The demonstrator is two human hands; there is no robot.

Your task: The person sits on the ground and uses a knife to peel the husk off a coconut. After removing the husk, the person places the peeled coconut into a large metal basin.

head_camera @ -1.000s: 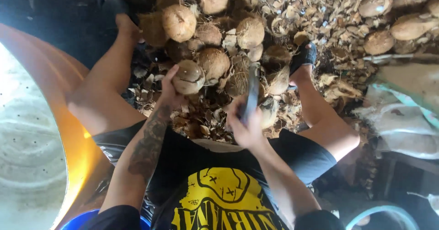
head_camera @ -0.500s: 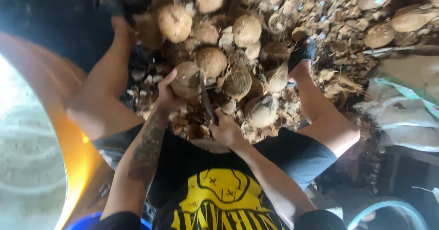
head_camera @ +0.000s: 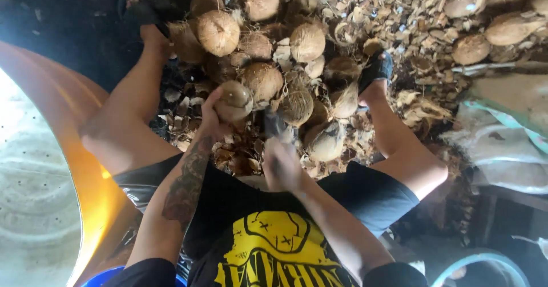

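A heap of husked coconuts (head_camera: 308, 41) and husk scraps (head_camera: 422, 24); what looks like an orange tub (head_camera: 74, 150) alongside.

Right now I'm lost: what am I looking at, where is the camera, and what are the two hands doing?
There is no machine here: the one picture comes from a camera worn on a person's head, looking straight down at their own body, bare legs and hands. The person sits over a pile of coconuts with husk scraps strewn around. The left hand grips a single brown coconut, holding it above the pile. The right hand is closed around the handle of a dark blade; it is blurred by motion, so its exact shape is hard to tell. At the left edge curves a big orange tub.
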